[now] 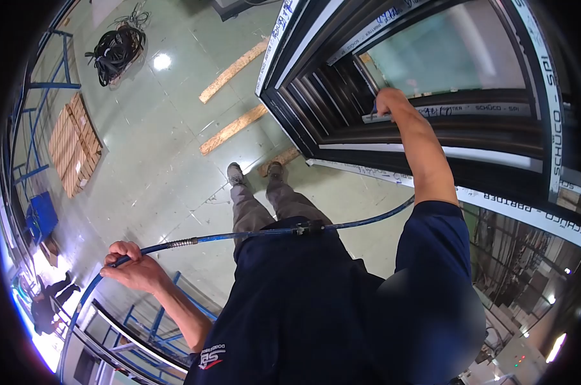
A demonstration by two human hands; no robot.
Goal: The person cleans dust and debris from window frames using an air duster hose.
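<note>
My left hand is shut around a blue hose at my left side. The hose has a metal fitting beside that hand, crosses in front of my legs and passes behind my right arm. My right hand reaches out to a large black window frame with white protective tape. Its fingers are closed on a small blue tool pressed against an inner bar of the frame; most of the tool is hidden. A glass pane fills the frame beyond the hand.
Two wooden boards lie on the glossy green floor beside the frame. Farther left are a coil of black cable, a stack of wood panels, blue racks and a blue bin. Another person stands at the far lower left.
</note>
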